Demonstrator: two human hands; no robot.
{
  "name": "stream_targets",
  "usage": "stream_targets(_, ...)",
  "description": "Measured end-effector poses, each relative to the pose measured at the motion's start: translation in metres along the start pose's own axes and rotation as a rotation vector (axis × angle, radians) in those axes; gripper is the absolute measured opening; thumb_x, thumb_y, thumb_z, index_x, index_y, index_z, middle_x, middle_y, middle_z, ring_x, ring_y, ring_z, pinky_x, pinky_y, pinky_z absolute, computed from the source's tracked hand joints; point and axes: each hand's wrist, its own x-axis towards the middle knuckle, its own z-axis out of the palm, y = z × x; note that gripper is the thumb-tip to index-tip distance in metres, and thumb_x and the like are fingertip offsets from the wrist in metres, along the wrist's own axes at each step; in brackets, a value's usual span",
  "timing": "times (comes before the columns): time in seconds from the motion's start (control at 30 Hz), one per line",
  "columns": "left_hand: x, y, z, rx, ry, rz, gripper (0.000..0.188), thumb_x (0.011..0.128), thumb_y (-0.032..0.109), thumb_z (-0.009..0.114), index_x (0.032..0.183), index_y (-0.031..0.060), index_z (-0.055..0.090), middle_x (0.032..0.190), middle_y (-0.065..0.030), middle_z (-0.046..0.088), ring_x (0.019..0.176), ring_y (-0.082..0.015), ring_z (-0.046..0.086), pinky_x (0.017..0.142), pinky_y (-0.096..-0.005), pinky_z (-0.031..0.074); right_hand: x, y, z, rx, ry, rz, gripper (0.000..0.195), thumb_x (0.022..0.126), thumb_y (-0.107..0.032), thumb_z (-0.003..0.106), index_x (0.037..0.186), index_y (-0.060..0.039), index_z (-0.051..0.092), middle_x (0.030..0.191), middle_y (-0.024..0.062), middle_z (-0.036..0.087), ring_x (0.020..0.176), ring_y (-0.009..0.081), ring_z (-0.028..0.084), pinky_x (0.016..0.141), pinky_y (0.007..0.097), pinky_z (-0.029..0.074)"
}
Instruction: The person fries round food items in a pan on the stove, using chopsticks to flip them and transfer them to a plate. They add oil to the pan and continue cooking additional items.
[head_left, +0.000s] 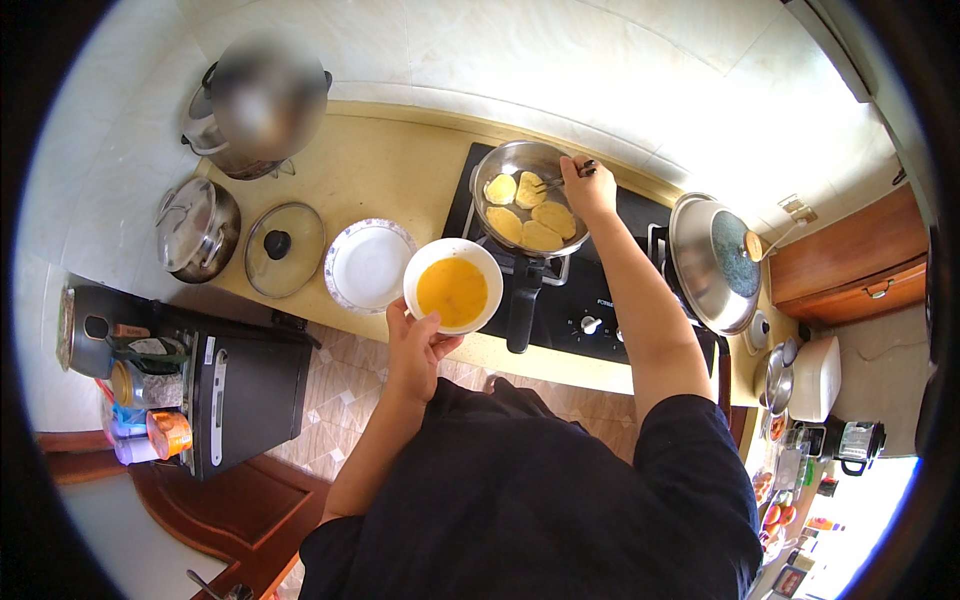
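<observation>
My left hand (416, 345) holds a white bowl (491, 289) by its rim and side, above the counter's front edge. Beaten egg (452, 291) fills its lower part. Over the right side of a steel frying pan (529, 154), my right hand (590, 187) grips what look like chopsticks (553, 183). Their tips touch one of several flat yellow slices (504, 223) that look egg-coated and lie in the pan. The pan sits on the left burner of a black gas stove (577, 300), its black handle (524, 304) pointing towards me.
A white patterned plate (367, 266) lies left of the bowl, beside a glass lid (283, 247). Lidded pots (199, 229) stand further left. A domed lid (712, 262) covers the wok on the right burner. To the lower left is a black cabinet (259, 390).
</observation>
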Motion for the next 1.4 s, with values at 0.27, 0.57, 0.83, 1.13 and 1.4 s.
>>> stream_targets(0.27,-0.001,-0.001,0.001,-0.009,-0.029,0.014,0.046,0.089,0.012,0.052,0.127,0.0066,0.028,0.122,-0.0157,0.051,0.097,-0.0251,0.065,0.078,-0.0341,0.057,-0.035,0.006,-0.015,0.449,-0.257,0.078,0.022,0.092,-0.018,0.062,0.082,0.0014,0.065,0.069,0.0036,0.061,0.06,0.0087,0.056,0.056,0.0235,0.05)
stream_targets(0.57,-0.005,0.001,0.005,0.026,-0.027,0.022,0.049,0.088,0.012,0.053,0.13,0.0065,0.026,0.123,-0.0156,0.051,0.099,-0.0254,0.065,0.078,-0.034,0.057,-0.05,0.017,-0.034,0.284,-0.015,0.079,0.022,0.087,-0.029,0.064,0.083,-0.0071,0.067,0.079,0.0132,0.066,0.073,0.0311,0.064,0.067,0.0378,0.051)
stream_targets(0.83,-0.015,0.001,0.003,0.042,-0.037,0.02,0.051,0.088,0.014,0.054,0.13,0.0066,0.027,0.127,-0.0143,0.048,0.102,-0.0252,0.064,0.078,-0.0342,0.057,-0.062,0.032,-0.048,0.199,0.037,-0.019,0.02,0.086,-0.026,0.065,0.084,-0.0068,0.067,0.081,0.0131,0.065,0.074,0.0316,0.064,0.068,0.0371,0.052)
stream_targets(1.13,-0.024,0.001,-0.001,0.047,-0.064,-0.002,0.049,0.088,0.013,0.053,0.129,0.0063,0.028,0.126,-0.0148,0.049,0.103,-0.025,0.063,0.079,-0.0348,0.058,-0.071,0.025,-0.056,0.127,0.067,-0.07,0.02,0.09,-0.021,0.063,0.085,-0.0017,0.066,0.074,0.0106,0.062,0.067,0.0216,0.061,0.063,0.0323,0.049)
stream_targets(1.4,-0.026,0.009,-0.004,0.038,-0.109,0.003,0.049,0.088,0.012,0.052,0.13,0.0063,0.027,0.125,-0.0165,0.049,0.105,-0.0264,0.063,0.08,-0.0362,0.059,-0.092,-0.007,-0.045,0.143,-0.075,-0.069,0.018,0.085,-0.024,0.067,0.082,-0.0062,0.067,0.082,0.0129,0.065,0.079,0.0333,0.065,0.069,0.037,0.052)
